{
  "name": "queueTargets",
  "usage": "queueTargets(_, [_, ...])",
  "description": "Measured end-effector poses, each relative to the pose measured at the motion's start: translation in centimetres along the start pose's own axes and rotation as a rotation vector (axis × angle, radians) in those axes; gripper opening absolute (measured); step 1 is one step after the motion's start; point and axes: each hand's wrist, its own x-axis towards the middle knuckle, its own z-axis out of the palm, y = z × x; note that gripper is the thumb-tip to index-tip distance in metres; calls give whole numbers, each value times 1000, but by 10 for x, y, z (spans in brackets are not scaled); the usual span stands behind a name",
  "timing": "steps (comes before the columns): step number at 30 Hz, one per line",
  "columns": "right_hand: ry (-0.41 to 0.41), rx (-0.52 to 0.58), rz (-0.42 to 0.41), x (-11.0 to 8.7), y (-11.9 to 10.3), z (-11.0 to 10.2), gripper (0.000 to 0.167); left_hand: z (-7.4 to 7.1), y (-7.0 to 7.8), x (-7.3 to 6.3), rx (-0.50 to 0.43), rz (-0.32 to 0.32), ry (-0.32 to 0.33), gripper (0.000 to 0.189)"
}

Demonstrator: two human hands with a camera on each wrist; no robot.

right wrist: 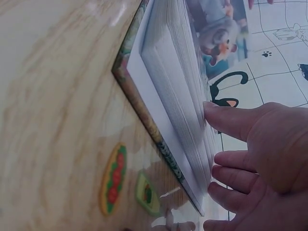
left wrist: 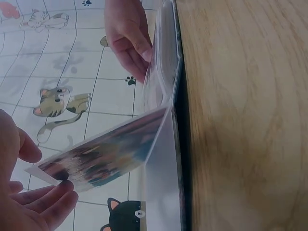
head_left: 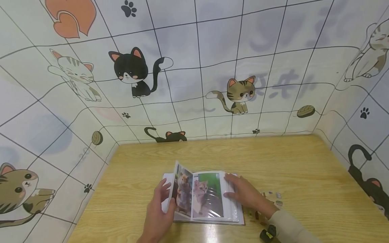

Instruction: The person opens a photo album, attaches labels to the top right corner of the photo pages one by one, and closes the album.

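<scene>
While the photo album (head_left: 240, 216) lies open on the wooden table (head_left: 133, 175), one cat photo page (head_left: 183, 192) stands up at a slant, with the left hand (head_left: 158, 207) at its outer edge. The left thumb is on one side of that page and the bent fingers are on the other, so they hold it between them. The right hand (head_left: 244, 193) has nearly straight fingers, with the thumb spread away from them, and touches the edge of the thick pile of pages (right wrist: 180, 82). To turn the page well, I think the left hand should hold it softly and not bend the corner. The right hand should press lightly, because the shiny plastic (head_left: 214, 208) might stick and pull up another page.
</scene>
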Motion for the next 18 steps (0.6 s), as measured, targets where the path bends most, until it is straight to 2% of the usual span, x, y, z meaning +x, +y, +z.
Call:
queueTargets(5, [-8, -7, 0, 0, 0, 0, 61, -4, -11, 2, -24, -85, 6, 67])
queueTargets(10, [-14, -15, -3, 0, 0, 0, 60, -7, -23, 3, -23, -118, -5, 61])
queueTargets(18, [-14, -23, -9, 0, -1, -1, 61, -11, -38, 4, 1, -199, -59, 60])
